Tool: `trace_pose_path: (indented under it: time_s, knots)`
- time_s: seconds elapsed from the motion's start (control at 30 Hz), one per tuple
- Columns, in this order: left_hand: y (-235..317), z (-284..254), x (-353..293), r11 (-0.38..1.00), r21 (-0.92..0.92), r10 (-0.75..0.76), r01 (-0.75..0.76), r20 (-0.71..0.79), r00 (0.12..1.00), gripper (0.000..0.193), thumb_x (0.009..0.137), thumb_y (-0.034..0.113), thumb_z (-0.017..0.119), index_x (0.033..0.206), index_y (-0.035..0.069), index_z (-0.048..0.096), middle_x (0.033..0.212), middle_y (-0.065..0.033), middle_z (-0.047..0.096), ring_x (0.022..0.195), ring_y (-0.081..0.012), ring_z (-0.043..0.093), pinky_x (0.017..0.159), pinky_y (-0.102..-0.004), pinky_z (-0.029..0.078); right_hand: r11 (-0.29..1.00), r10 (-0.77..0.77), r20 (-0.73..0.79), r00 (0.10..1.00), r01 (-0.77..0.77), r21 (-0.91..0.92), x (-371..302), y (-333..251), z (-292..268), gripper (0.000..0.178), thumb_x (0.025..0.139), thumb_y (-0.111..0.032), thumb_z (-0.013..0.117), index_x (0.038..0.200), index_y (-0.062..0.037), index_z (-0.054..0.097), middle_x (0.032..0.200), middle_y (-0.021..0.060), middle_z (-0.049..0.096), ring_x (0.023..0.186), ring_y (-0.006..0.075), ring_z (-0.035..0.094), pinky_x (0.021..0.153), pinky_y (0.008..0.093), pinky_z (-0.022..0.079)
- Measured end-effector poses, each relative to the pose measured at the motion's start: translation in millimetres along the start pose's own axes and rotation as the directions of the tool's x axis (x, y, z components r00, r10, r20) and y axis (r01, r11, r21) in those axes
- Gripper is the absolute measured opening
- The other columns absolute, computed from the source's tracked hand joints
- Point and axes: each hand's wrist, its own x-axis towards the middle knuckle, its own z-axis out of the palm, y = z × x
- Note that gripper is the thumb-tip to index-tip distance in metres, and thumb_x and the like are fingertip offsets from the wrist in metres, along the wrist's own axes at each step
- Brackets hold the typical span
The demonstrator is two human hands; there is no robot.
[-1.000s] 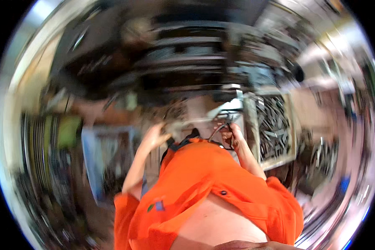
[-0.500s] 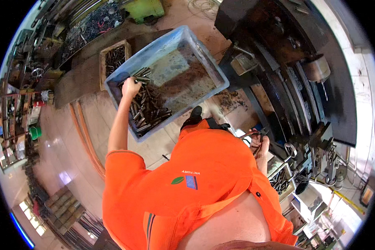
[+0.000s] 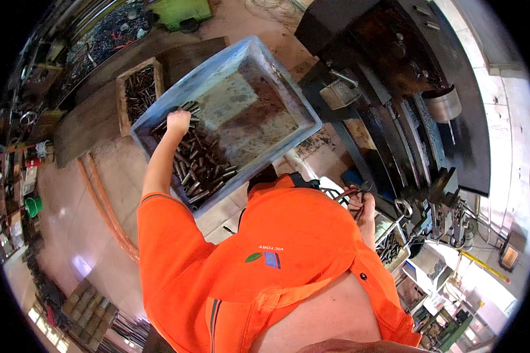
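Deep in the left part of a blue plastic bin [image 3: 280,73], my left hand [image 3: 178,122] is closed in a fist over the heap of short metal rods [image 3: 203,156]. Some rod ends [image 3: 189,107] stick out beside the knuckles; the fingers' undersides are hidden, so what they grip cannot be made out. By my right side, my right hand [image 3: 366,213] is closed around a pair of pliers [image 3: 359,190] with reddish handles and dark jaws. The pliers are partly covered by the fingers.
A wooden box [image 3: 140,94] of similar rods stands left of the bin. A large dark machine [image 3: 388,112] with a metal cylinder [image 3: 443,106] rises at the right. Orange strips [image 3: 103,203] lie on the floor at left. Beside my right hand is a tray of metal parts [image 3: 390,247].
The whole view has shifted, with the bin appearing farther left and larger. My left hand remains at the rod heap, and my right hand keeps the pliers at my side.
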Motion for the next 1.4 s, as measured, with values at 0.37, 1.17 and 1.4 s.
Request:
trace_pose_path:
  time_s: [0.37,1.17,1.4]
  knots:
    - [13,-45,-23,0.989,-0.143,-0.037,0.020,-0.116,0.993,0.011,0.072,0.014,0.057,0.076,0.005,0.063,0.079,-0.0146,0.064,0.077,-0.0310,0.063,0.066,-0.0416,0.049,0.990,-0.133,-0.077,0.988,0.136,0.042,-8,11,-40,0.023,0.087,-0.019,0.036,0.091,-0.0015,0.051,0.098,0.0190,0.058,0.044,0.0046,0.028,0.040,0.0188,0.026]
    - [336,-334,-127,0.046,-0.512,0.403,-0.858,-0.776,0.485,0.014,0.069,0.003,0.067,0.079,-0.005,0.062,0.071,-0.0161,0.062,0.065,-0.0325,0.061,0.092,-0.0388,0.044,0.421,-0.382,0.288,0.878,0.442,-0.792,-98,-33,108,0.025,0.063,-0.013,0.052,0.083,0.0018,0.055,0.076,0.0069,0.054,0.074,0.0167,0.049,0.067,0.0276,0.039]
    - [355,-341,-114,0.086,-0.547,0.558,-0.833,-0.666,0.495,0.018,0.069,0.007,0.068,0.082,-0.005,0.062,0.072,-0.0151,0.063,0.068,-0.0306,0.062,0.078,-0.0337,0.049,0.258,-0.595,0.202,0.778,0.422,-0.869,-95,-28,103,0.023,0.062,-0.015,0.055,0.076,0.0030,0.052,0.066,0.0103,0.052,0.066,0.0177,0.049,0.061,0.0312,0.040]
